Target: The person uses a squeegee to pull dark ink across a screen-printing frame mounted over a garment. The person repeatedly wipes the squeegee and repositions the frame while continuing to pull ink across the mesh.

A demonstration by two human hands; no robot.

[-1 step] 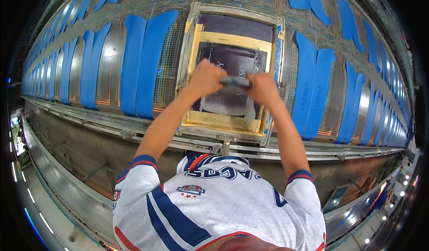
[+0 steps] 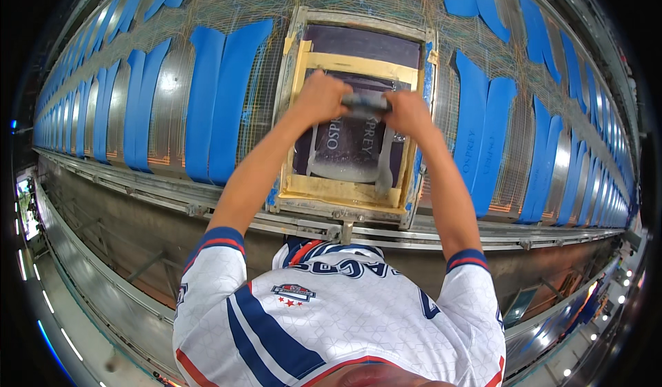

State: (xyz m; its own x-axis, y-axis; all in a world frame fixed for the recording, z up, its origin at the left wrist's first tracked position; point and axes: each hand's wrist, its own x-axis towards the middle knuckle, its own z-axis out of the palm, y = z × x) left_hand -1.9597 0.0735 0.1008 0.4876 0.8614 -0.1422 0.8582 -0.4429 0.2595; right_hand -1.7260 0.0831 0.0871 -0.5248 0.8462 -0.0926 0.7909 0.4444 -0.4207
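A wooden screen-printing frame [image 2: 296,111] with a dark mesh and yellow tape lies on the long printing table in front of me. Both my hands grip a squeegee [image 2: 365,102] held across the mesh near its far half. My left hand [image 2: 321,96] holds the squeegee's left end, my right hand [image 2: 408,111] its right end. White ink smears the mesh below the squeegee. Both forearms reach up from my white, blue and red jersey.
Rows of blue fabric pieces [image 2: 221,97] lie on the shiny table [image 2: 165,90] to both sides of the frame, and more [image 2: 486,139] on the right. A metal rail [image 2: 207,211] runs along the table's near edge. A floor with lights shows at the lower right.
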